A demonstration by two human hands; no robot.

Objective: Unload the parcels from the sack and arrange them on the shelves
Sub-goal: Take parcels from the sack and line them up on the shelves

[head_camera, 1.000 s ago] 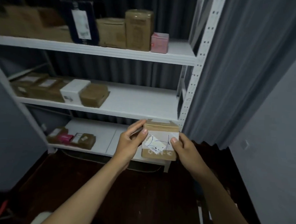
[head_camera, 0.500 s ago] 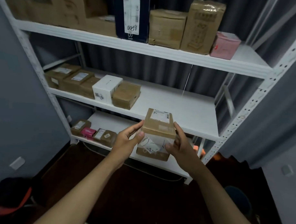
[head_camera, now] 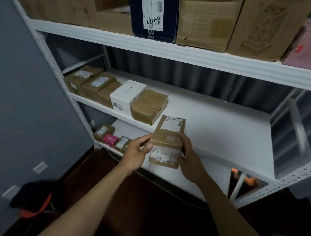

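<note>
- Head view: the left hand (head_camera: 138,150) and the right hand (head_camera: 188,159) each clasped one side of a small brown parcel (head_camera: 168,141), thumbs on its near face and fingers curled round its sides; gripping it from both sides probably kept it level and let its labelled top face upward.
- The parcel was carried in the air at the front edge of the middle shelf (head_camera: 221,123), just right of the brown box (head_camera: 149,107) that ended a tight row beside the white box (head_camera: 127,95). It seemed bound for the bare space next in line.
- The larger cartons, among them a dark box (head_camera: 154,15) with a handwritten number, stood on the top shelf (head_camera: 171,51), and small parcels (head_camera: 113,137) lay on the bottom one, so sorting looked to go by size.
- A dark and orange bundle (head_camera: 35,196), possibly the sack, lay on the floor at left; I could not tell.
</note>
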